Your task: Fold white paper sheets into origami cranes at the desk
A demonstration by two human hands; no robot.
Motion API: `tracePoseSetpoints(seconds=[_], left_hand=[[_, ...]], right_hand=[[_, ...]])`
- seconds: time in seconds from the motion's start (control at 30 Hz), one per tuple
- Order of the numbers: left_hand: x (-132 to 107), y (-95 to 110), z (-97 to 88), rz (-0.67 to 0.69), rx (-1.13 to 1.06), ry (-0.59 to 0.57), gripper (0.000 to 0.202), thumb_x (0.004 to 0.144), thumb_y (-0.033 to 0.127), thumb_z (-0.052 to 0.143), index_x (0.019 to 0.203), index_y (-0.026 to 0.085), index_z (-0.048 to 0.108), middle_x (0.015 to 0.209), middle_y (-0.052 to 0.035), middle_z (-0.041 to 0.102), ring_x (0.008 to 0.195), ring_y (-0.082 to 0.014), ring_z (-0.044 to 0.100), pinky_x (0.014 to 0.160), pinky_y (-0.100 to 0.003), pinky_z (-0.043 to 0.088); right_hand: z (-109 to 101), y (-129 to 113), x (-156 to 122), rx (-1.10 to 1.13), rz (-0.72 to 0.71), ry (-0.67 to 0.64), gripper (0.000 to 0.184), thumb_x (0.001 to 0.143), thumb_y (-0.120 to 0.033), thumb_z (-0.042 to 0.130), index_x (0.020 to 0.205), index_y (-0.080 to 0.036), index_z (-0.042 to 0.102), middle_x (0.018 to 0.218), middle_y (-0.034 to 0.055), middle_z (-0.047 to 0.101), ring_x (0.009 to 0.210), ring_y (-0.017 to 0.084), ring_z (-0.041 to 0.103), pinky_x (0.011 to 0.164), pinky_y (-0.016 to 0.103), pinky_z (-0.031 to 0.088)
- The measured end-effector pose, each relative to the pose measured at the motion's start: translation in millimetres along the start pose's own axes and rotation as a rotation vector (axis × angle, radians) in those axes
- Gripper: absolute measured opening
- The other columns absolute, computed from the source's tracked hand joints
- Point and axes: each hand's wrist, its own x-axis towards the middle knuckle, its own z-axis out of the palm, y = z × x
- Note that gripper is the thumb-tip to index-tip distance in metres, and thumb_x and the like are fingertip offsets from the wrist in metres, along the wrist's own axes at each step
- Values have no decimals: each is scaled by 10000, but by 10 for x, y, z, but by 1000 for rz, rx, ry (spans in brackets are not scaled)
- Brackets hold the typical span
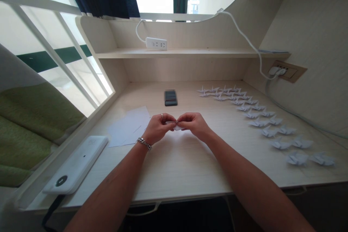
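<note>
Between my two hands, just above the desk, is a small piece of folded white paper (178, 128). My left hand (160, 127), with a ring and a chain bracelet, pinches its left side. With thumb and fingers pressed together, my right hand (194, 125) grips the right side. The fingers cover most of the paper, so its full shape is hidden. To the left lie loose white paper sheets (126, 128). Several folded white paper cranes (251, 114) stand in rows on the right side of the desk.
A dark phone (170, 98) lies beyond my hands. At the left edge sits a long white device (77, 163) with a dark strap. A white power strip (156, 43) rests on the shelf (185, 55); a white cable (244, 36) runs to the wall socket (292, 71).
</note>
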Motion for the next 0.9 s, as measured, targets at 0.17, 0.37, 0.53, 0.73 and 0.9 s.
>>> tracePoseSetpoints(seconds=[0.17, 0.37, 0.53, 0.73, 0.9], left_hand=[[-21, 45, 17, -33, -84, 47, 94, 634, 184, 723, 704, 135, 686, 612, -5, 655, 568, -119, 609, 562, -233, 522], [-21, 32, 16, -5, -85, 34, 69, 649, 178, 706, 698, 135, 685, 609, 1, 653, 569, -112, 603, 564, -225, 512], [-17, -7, 8, 31, -30, -1, 95, 663, 187, 712, 738, 131, 693, 639, -12, 669, 605, -122, 616, 602, -235, 507], [-15, -8, 2, 17, -28, -12, 138, 669, 213, 730, 767, 121, 702, 666, -30, 689, 623, -141, 644, 625, -256, 528], [-2, -21, 12, -31, -118, 4, 148, 672, 195, 703, 794, 112, 708, 718, -37, 702, 641, -151, 661, 660, -289, 560]], right_hand=[[50, -40, -28, 54, 8, 45, 161, 576, -243, 762, 706, -156, 722, 618, 9, 666, 594, 136, 613, 569, 266, 501], [21, -63, -36, 100, 90, -1, 235, 603, -317, 776, 759, -148, 730, 709, 38, 691, 672, 162, 643, 614, 283, 516], [-16, -49, -18, 111, 157, 13, 233, 597, -315, 785, 747, -146, 727, 703, 39, 687, 668, 163, 646, 599, 272, 498], [-38, -19, -3, 30, 101, 10, 232, 596, -291, 776, 767, -142, 730, 702, 34, 687, 664, 155, 639, 627, 288, 505], [-32, -16, 14, -42, 16, 21, 215, 618, -283, 746, 761, -128, 702, 674, 22, 666, 622, 143, 607, 603, 291, 496]])
